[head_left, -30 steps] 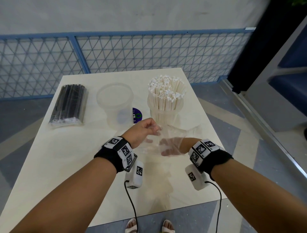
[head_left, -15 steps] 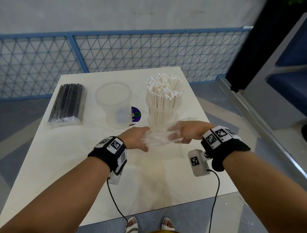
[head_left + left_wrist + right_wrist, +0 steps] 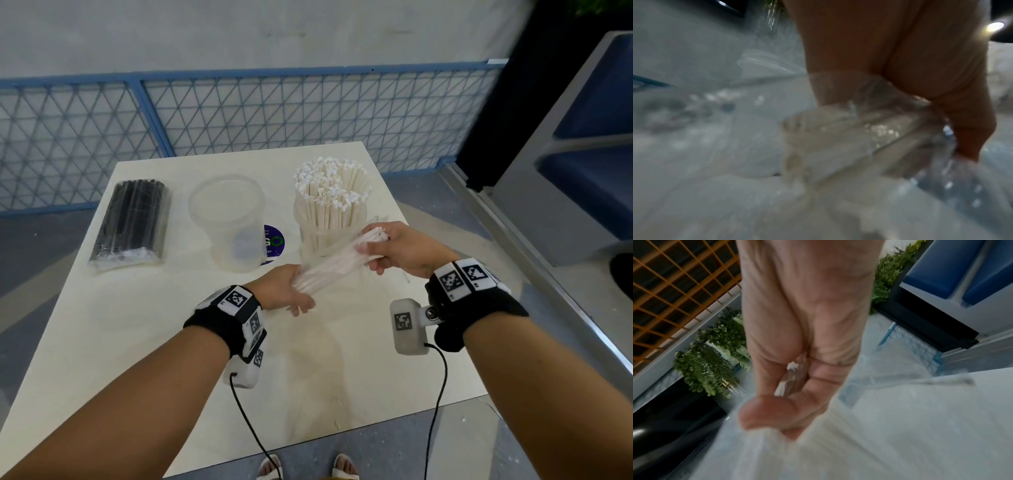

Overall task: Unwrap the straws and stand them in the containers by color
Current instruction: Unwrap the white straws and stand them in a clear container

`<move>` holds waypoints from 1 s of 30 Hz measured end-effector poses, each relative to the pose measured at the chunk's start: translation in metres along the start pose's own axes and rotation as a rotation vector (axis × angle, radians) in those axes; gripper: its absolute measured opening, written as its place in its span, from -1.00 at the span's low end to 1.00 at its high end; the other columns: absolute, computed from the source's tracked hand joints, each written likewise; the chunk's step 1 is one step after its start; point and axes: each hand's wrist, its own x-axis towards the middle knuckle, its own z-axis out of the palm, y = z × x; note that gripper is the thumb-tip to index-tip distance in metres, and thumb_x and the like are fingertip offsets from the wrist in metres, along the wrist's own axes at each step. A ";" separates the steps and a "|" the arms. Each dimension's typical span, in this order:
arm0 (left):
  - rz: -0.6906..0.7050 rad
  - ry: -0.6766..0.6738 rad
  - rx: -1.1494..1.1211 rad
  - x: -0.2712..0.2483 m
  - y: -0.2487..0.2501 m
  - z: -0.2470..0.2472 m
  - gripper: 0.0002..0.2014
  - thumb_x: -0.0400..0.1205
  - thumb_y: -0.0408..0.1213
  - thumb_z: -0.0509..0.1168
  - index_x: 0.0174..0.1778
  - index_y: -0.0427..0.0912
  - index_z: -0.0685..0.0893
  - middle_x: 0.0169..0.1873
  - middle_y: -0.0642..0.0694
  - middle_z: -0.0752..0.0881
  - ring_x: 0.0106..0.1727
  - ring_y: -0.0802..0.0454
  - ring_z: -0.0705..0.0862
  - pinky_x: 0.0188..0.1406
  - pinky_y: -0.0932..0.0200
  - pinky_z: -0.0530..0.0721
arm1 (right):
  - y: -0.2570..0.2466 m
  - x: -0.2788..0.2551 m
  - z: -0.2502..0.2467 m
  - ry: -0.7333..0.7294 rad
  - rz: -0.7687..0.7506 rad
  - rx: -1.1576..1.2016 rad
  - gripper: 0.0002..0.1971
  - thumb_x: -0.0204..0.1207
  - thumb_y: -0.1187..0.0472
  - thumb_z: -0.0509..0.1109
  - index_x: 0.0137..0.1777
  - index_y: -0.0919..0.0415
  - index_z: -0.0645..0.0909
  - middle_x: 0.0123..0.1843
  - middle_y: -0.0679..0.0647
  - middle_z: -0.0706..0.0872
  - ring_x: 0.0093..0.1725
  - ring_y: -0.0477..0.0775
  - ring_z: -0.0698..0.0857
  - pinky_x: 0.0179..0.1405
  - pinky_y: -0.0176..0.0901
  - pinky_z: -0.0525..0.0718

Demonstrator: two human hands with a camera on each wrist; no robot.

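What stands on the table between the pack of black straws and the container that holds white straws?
An empty clear container, as the head view shows, between the black straw pack and the white-straw container.

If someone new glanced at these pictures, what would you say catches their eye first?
Probably the bundle of white straws in clear film, gripped at each end by the left hand and right hand above the pale table. Behind it stands a clear tub packed with upright white straws; an empty clear tub and a wrapped pack of black straws sit further left.
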 end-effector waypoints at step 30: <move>-0.228 -0.012 0.452 0.030 -0.023 -0.008 0.59 -0.22 0.67 0.23 0.62 -0.09 -0.30 0.61 -0.16 0.18 0.59 -0.08 0.27 0.56 -0.12 0.28 | -0.051 0.016 -0.025 0.628 -0.410 0.412 -0.81 0.64 0.20 0.25 -0.22 0.18 0.42 -0.47 0.02 0.41 -0.53 -0.07 0.42 -0.47 -0.18 0.52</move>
